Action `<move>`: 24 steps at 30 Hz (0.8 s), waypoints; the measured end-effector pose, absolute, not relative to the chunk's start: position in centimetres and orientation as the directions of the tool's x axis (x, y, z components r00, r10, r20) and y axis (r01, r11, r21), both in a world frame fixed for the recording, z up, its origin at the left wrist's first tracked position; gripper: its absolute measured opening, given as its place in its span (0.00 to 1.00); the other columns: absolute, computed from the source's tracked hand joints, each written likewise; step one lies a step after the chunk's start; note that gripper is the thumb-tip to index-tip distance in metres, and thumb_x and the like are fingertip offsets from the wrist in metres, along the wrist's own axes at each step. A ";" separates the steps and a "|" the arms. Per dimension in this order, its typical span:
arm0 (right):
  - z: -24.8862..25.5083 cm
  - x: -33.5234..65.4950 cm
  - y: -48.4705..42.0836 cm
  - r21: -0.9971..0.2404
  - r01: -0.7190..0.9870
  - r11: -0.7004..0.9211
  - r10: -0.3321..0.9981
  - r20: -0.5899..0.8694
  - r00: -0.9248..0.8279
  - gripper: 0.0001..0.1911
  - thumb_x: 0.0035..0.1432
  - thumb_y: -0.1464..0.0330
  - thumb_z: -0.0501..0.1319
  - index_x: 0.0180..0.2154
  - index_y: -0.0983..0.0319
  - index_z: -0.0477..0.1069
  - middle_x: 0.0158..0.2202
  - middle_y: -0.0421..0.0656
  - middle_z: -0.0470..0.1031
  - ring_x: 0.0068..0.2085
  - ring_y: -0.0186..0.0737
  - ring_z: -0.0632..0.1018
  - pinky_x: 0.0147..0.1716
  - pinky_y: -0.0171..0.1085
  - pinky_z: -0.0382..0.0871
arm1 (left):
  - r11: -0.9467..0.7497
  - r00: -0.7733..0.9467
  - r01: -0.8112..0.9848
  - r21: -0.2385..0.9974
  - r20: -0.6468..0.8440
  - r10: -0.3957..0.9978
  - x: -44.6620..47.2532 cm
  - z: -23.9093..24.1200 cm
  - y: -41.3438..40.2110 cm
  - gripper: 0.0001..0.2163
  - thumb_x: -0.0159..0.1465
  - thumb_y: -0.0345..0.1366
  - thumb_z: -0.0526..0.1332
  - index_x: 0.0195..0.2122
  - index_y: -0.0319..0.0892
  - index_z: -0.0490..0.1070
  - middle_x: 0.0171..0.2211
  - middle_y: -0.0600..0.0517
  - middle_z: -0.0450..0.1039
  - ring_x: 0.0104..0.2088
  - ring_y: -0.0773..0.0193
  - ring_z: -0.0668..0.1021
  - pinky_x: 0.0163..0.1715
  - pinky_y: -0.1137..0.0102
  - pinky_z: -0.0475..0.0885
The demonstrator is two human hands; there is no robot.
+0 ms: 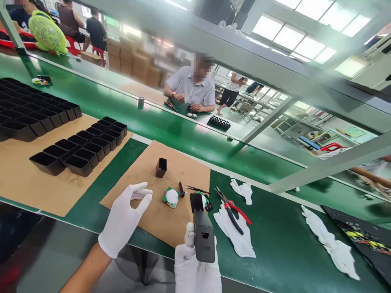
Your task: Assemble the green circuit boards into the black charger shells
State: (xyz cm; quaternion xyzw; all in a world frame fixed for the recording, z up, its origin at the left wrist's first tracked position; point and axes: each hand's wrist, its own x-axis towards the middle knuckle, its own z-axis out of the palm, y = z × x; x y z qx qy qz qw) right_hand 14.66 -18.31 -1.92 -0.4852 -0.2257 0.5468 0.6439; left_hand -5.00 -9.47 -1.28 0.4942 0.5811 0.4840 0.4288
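A person's two gloved hands at a green workbench (275, 244), with work apparently partway through. The right hand (197, 254) is closed around a black casing (204, 238), held tilted above the near edge of the brown paper (191, 173), its end with a small cut-out facing the wearer. The left hand (125, 215) grips nothing, its thumb and fingers parted over the paper's left side. A circuit board (171, 197) bearing a white disc lies loose on the paper, beside a small black part (181, 189); neither is housed. Whether the held casing contains anything cannot be told. A second casing (161, 167) stands upright farther back, and rows of black casings (91, 142) at left suggest that much remains. Pliers (233, 209) rest unused at right.
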 end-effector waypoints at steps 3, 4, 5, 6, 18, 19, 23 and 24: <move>-0.6 14.7 -18.0 -0.918 -0.394 -0.045 0.944 -0.168 0.284 0.23 0.68 0.44 0.59 0.44 0.51 0.84 0.43 0.50 0.86 0.44 0.52 0.86 0.33 0.45 0.77 | 0.039 -0.131 0.181 0.983 -0.015 0.991 -4.7 -1.7 -9.4 0.23 0.64 0.55 0.62 0.54 0.44 0.72 0.47 0.47 0.84 0.50 0.52 0.84 0.60 0.50 0.76; -0.3 14.7 -17.9 -0.926 -0.375 -0.038 0.945 -0.156 0.289 0.23 0.68 0.43 0.59 0.44 0.51 0.84 0.43 0.50 0.86 0.44 0.54 0.86 0.34 0.47 0.78 | 0.036 -0.130 0.189 0.981 -0.011 0.991 -4.8 -1.8 -9.6 0.23 0.64 0.55 0.62 0.54 0.45 0.72 0.47 0.47 0.84 0.50 0.52 0.84 0.60 0.50 0.76; -0.2 14.7 -17.8 -0.930 -0.365 -0.034 0.944 -0.150 0.295 0.24 0.67 0.42 0.60 0.44 0.50 0.84 0.43 0.50 0.86 0.45 0.55 0.86 0.34 0.49 0.78 | 0.033 -0.131 0.196 0.980 -0.007 0.991 -4.9 -2.0 -9.7 0.23 0.65 0.55 0.62 0.54 0.45 0.72 0.47 0.47 0.84 0.50 0.52 0.84 0.60 0.50 0.76; -0.1 14.8 -17.6 -0.932 -0.361 -0.030 0.942 -0.147 0.301 0.24 0.66 0.42 0.60 0.44 0.50 0.84 0.43 0.50 0.86 0.45 0.56 0.85 0.35 0.50 0.79 | 0.031 -0.131 0.201 0.979 -0.005 0.991 -5.0 -2.1 -9.8 0.23 0.65 0.55 0.61 0.54 0.45 0.72 0.47 0.48 0.84 0.50 0.52 0.84 0.60 0.49 0.76; -2.1 16.5 -17.7 -1.000 -0.010 0.012 0.779 0.003 0.627 0.23 0.67 0.49 0.63 0.53 0.56 0.82 0.46 0.49 0.86 0.48 0.51 0.85 0.41 0.45 0.82 | 0.043 -0.138 0.212 0.976 -0.014 0.990 -5.2 -2.3 -10.0 0.22 0.66 0.54 0.61 0.55 0.47 0.72 0.47 0.49 0.83 0.51 0.52 0.83 0.61 0.49 0.74; -2.2 16.9 -17.9 -0.993 0.121 0.007 0.714 0.089 0.694 0.24 0.63 0.50 0.68 0.52 0.58 0.82 0.45 0.49 0.86 0.47 0.52 0.85 0.43 0.45 0.82 | 0.049 -0.136 0.216 0.975 -0.020 0.991 -5.2 -2.2 -10.1 0.21 0.66 0.54 0.61 0.55 0.48 0.72 0.47 0.49 0.83 0.51 0.52 0.83 0.60 0.49 0.74; -1.2 18.9 -18.4 -0.769 0.638 0.050 0.612 0.528 0.589 0.18 0.54 0.59 0.77 0.45 0.60 0.86 0.41 0.50 0.86 0.44 0.55 0.85 0.47 0.49 0.81 | 0.061 -0.135 0.232 0.971 -0.030 0.990 -5.2 -2.1 -10.2 0.20 0.66 0.54 0.61 0.55 0.49 0.72 0.47 0.51 0.83 0.51 0.53 0.83 0.59 0.50 0.75; -0.8 19.2 -18.5 -0.699 0.709 0.095 0.611 0.603 0.513 0.17 0.57 0.61 0.76 0.47 0.59 0.85 0.44 0.50 0.86 0.46 0.55 0.84 0.48 0.50 0.81 | 0.056 -0.136 0.237 0.970 -0.024 0.990 -5.2 -2.1 -10.2 0.20 0.66 0.53 0.61 0.54 0.50 0.72 0.47 0.51 0.83 0.50 0.53 0.83 0.59 0.50 0.76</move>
